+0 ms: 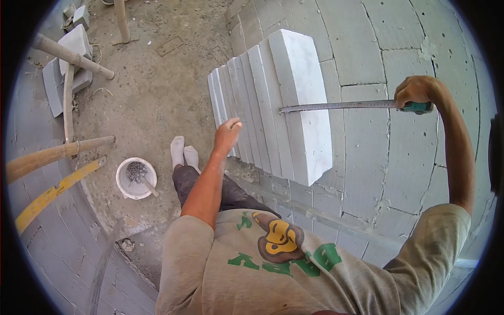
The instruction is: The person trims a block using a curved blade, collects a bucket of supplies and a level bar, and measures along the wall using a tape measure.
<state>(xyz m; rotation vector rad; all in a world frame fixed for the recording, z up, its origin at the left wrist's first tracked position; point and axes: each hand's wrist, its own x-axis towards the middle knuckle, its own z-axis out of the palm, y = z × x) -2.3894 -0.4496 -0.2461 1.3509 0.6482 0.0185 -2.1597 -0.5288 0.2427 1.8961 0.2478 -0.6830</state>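
My right hand (pixel 418 90) is closed around the case of a green tape measure (pixel 418 107), held up against the block wall. Its metal blade (pixel 346 105) runs out level to the left, and the end reaches over the top block of a stack of white blocks (pixel 303 105). Next to the left side of that stack is my left hand (pixel 228 132), its fingers curled together. Whatever may be in those fingers is hidden, and I cannot tell if they touch the blocks.
A grey block wall (pixel 365 63) rises behind the stack. On the dusty floor (pixel 142 68) stands a white bucket (pixel 119 181) with nails and a handled tool in it. Wooden poles (pixel 58 152), a yellow level (pixel 60 191) and loose blocks (pixel 76 44) are at the left.
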